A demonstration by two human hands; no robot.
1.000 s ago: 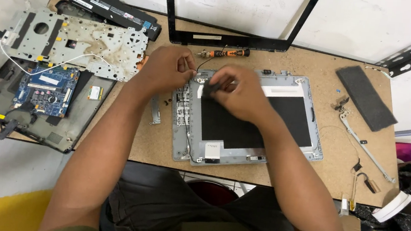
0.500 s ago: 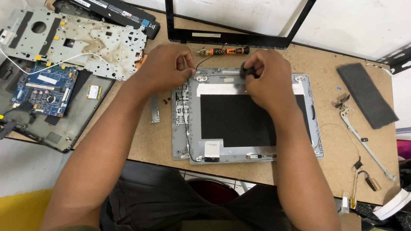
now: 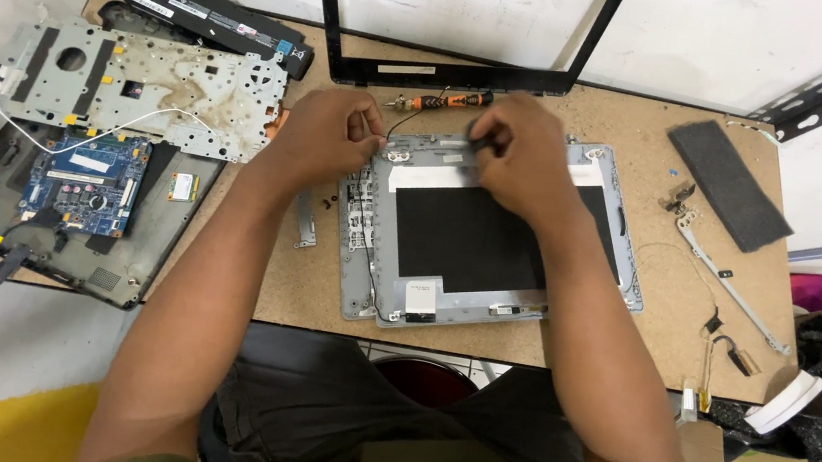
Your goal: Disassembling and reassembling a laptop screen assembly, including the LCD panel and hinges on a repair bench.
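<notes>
— On the far edge of the grey laptop lid shell, what are the hands doing?

— Both forearms reach in from the near side and converge there. The left hand is curled at the shell's far left corner, fingers bunched together on a thin black cable (how firmly, I cannot tell). The right hand arches over the far rim, its fingertips pressed together, pinching a small dark part; I cannot tell what kind.

— And the shell itself?

— Flat in the middle of the cork-brown particle-board table, a matte black rectangle at its centre and silvery foil along the far strip.

— Around it?

— Just beyond lies an orange-handled screwdriver, then the empty black screen bezel. Left: a stained metal plate, a blue circuit board in a dark base and a long black battery. Right: a dark foam pad and a slim metal hinge.
</notes>
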